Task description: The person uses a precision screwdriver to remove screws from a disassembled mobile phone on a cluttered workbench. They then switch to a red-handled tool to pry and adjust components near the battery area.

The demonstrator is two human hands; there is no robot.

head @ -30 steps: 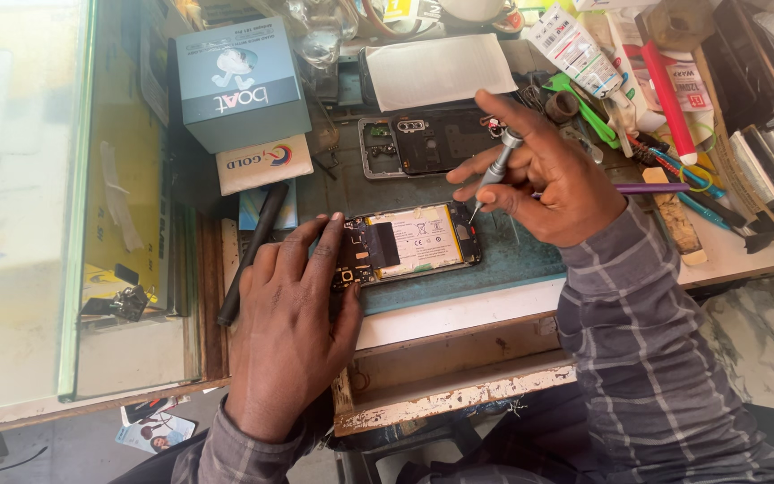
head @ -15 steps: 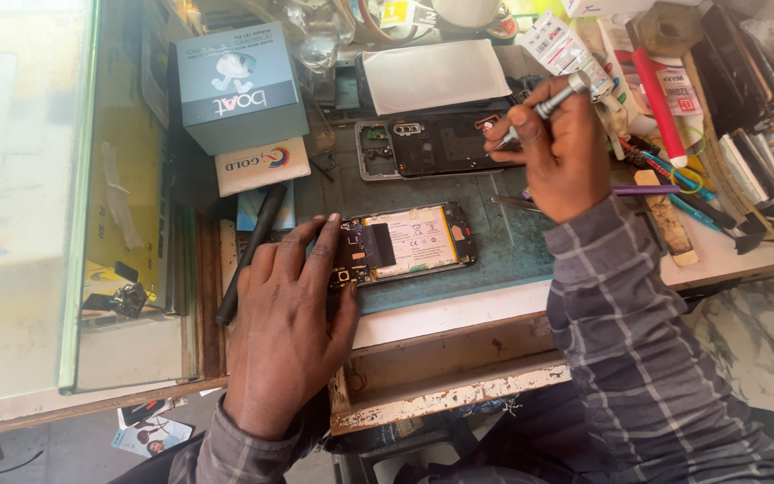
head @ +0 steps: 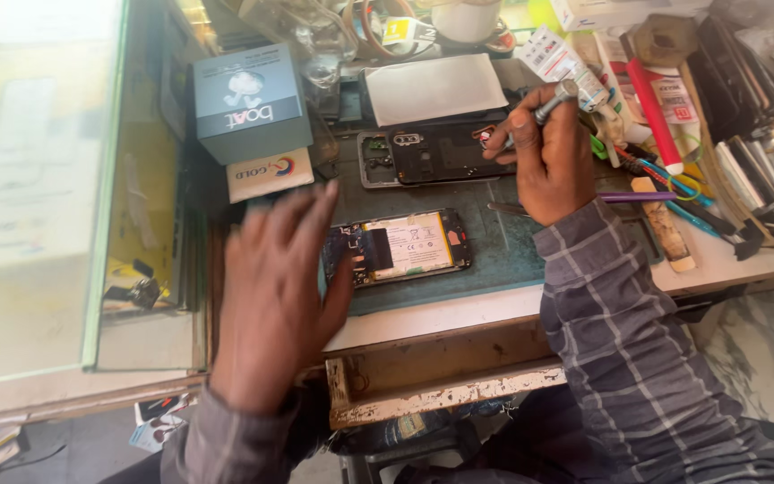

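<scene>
An opened phone [head: 402, 246] with its battery and black flex cable showing lies on a dark green mat [head: 494, 242]. My left hand [head: 272, 296] hovers blurred just left of it, fingers spread, thumb close to the phone's left edge. My right hand [head: 548, 152] is farther back, shut on a silver screwdriver [head: 555, 97] whose tip points down at the right end of a black phone back cover [head: 432, 154] lying on the mat.
A grey-blue box [head: 251, 100] sits on a white card box [head: 270, 173] at the back left. A white sheet [head: 434, 88] lies behind the cover. Tubes, tweezers [head: 517, 209], a purple tool [head: 638, 196] and other tools crowd the right. A glass counter [head: 29, 197] stands left.
My left hand has lifted off the opened phone and drawn back to the left. My right hand has carried the screwdriver from the opened phone up to the back cover.
</scene>
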